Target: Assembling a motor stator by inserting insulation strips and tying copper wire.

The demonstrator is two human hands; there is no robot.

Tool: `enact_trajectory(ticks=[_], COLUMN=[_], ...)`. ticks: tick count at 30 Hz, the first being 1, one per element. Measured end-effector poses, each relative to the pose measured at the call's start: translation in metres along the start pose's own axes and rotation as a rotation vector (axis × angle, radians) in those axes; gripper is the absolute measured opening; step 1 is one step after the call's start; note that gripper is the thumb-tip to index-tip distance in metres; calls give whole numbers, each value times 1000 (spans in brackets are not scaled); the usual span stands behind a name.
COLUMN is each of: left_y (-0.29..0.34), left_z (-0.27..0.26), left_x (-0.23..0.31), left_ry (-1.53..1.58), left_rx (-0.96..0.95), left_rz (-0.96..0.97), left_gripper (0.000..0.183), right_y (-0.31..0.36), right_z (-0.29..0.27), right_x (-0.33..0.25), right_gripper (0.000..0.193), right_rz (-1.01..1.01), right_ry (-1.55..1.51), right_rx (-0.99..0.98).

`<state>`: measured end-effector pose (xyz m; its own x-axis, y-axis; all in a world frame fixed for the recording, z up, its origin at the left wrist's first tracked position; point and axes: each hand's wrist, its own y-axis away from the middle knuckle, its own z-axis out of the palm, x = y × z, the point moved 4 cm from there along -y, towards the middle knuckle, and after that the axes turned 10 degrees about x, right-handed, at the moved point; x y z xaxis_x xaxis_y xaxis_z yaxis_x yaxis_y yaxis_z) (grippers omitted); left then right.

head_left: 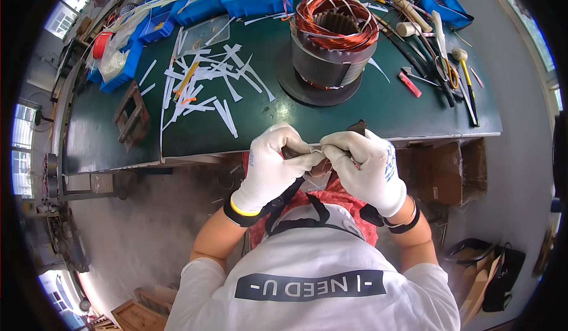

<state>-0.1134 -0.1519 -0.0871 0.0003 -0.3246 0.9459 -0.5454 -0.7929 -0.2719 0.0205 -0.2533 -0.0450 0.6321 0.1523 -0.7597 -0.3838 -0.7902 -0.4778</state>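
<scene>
Here's the pale strand (317,150), between your left hand (271,164) and right hand (368,168) at the near edge of the green bench (408,121), each pinched together on it! Best keep both pinches light and level, the dark piece (357,127) clear; beyond, copper-wound stator (322,61) far, white strips (220,73) far left.
</scene>
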Motion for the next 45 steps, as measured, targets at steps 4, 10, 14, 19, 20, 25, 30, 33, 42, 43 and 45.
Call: enact_trajectory(ticks=[4, 10, 14, 19, 20, 25, 30, 33, 42, 43, 45], left_y=[1, 4, 1, 2, 2, -1, -4, -8, 4, 9, 10], left_z=[-1, -8, -8, -13, -13, -22, -30, -25, 1, 12, 28], left_x=[-2, 9, 10, 13, 14, 14, 13, 14, -4, -6, -21], left_ry=[124, 185, 413, 380, 398, 500, 266, 186, 363, 556, 831], left_rx=[-11, -26, -38, -70, -61, -41, 57, 112, -339, -453, -453], left_rz=[-167, 75, 56, 20, 0, -33, 87, 24, -210, -492, -604], left_gripper=[31, 24, 22, 19, 18, 19, 24, 26, 24, 27, 28], right_y=[4, 6, 11, 16, 17, 20, 21, 20, 26, 33, 35], right_z=[-1, -9, -12, -10, -9, -6, -11, -16, -4, 10, 21], right_x=[6, 1, -2, 0, 0, 3, 1, -1, 60, 68, 79], right_gripper=[13, 10, 11, 9, 9, 10, 9, 12, 16, 18, 20], right_rz=[9, 15, 68, 57, 69, 128, 35, 24, 311, 599, 611], right_ry=[22, -17, -19, -26, -18, -18, 2, -2, -185, -409, -472], right_rx=[-7, -7, -61, -48, -50, -87, -102, -35, -20, -114, -296])
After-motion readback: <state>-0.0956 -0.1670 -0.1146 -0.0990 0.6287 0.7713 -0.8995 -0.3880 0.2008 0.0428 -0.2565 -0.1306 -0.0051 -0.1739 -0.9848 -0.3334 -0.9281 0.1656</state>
